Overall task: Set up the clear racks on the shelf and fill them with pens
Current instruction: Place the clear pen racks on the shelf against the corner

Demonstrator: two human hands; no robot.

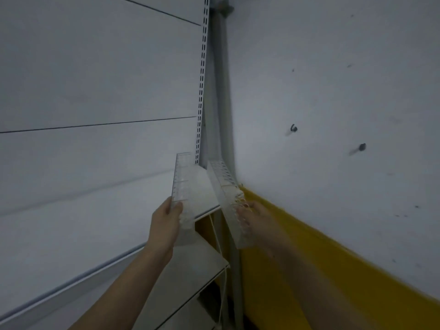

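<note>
I hold two clear plastic racks, one in each hand, above the right end of a white shelf (95, 210). My left hand (165, 225) grips the lower part of the left rack (182, 182), which stands nearly upright. My right hand (252, 217) grips the right rack (223, 184), which is tilted with its top leaning left and shows rows of small holes. The two racks are apart, with the shelf's corner showing between them. No pens are in view.
A white back panel (95, 79) with a slotted upright (202, 79) rises behind the shelf. A lower shelf (190, 270) sits below. To the right is a grey wall (333, 91) with a yellow band (309, 270) and two dark pegs (294, 128).
</note>
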